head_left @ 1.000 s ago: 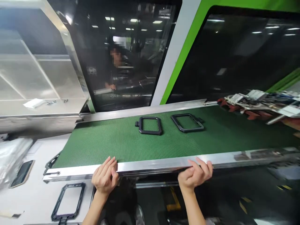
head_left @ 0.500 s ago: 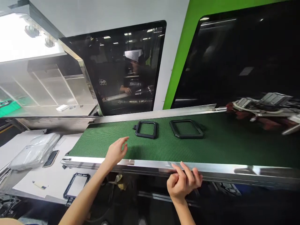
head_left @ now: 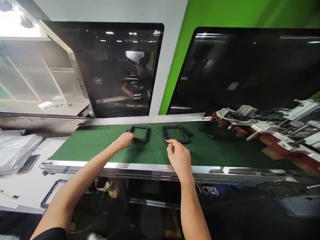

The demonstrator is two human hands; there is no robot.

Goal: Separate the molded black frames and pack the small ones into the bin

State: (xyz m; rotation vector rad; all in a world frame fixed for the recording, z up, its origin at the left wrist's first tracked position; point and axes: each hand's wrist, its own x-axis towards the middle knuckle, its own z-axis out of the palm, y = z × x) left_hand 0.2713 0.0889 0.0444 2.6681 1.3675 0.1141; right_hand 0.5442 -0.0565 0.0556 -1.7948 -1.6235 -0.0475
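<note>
Hands are at the reach-and-grip step over the green belt [head_left: 100, 146], where two black frames lie flat side by side near its far edge. The left hand [head_left: 125, 139] curls onto the near left corner of the left frame [head_left: 140, 127]; whether it has closed on it I cannot tell. The right hand [head_left: 178, 156] is loose, its fingertips [head_left: 168, 144] just touching the near left corner of the right frame [head_left: 175, 127], not grasping. A lift would call for a firm pinch on each rim first. Both forearms cross the steel rail [head_left: 150, 168] along the near edge. The belt is bare toward its left end; at the right end a machine arm [head_left: 275, 128] hangs close.
</note>
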